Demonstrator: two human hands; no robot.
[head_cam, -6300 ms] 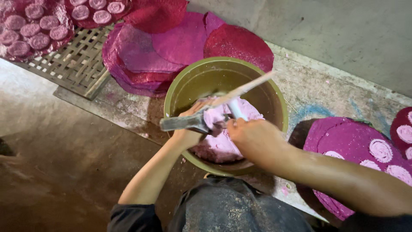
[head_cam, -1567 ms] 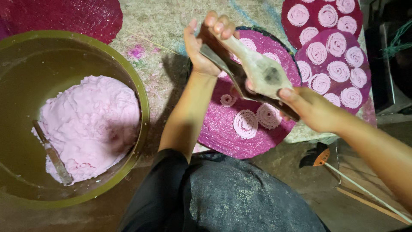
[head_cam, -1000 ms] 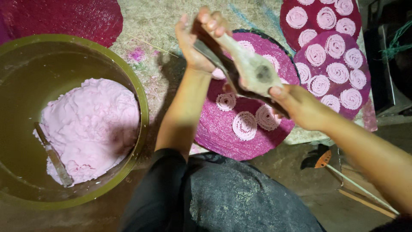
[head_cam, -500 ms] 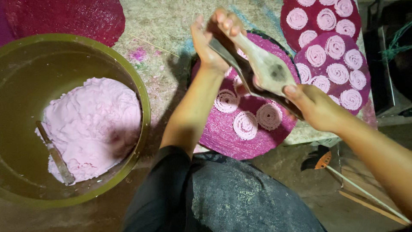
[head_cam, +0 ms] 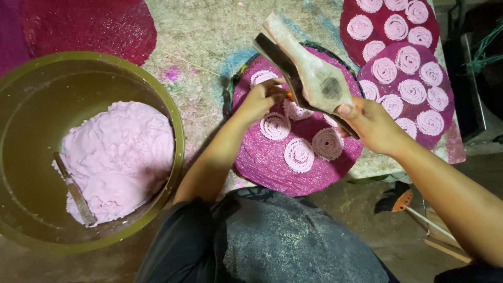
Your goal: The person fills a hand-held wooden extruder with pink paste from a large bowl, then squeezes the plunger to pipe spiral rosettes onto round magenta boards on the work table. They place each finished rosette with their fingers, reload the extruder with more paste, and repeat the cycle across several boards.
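Here, right hand (head_cam: 374, 123) grip on wooden press (head_cam: 309, 73), left hand (head_cam: 259, 99) pinching at pink mat (head_cam: 262, 162).

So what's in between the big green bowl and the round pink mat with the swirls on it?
In the head view, the left forearm crosses between the green bowl and the pink mat; beneath it is bare speckled tabletop.

Pale pink dough (head_cam: 123, 157) in an olive-green bowl (head_cam: 175, 126); pink spirals (head_cam: 298, 154) dot a magenta mat (head_cam: 262, 162)

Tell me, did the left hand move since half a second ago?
Yes. The left hand dropped from the wooden press's top end down onto the pink mat.
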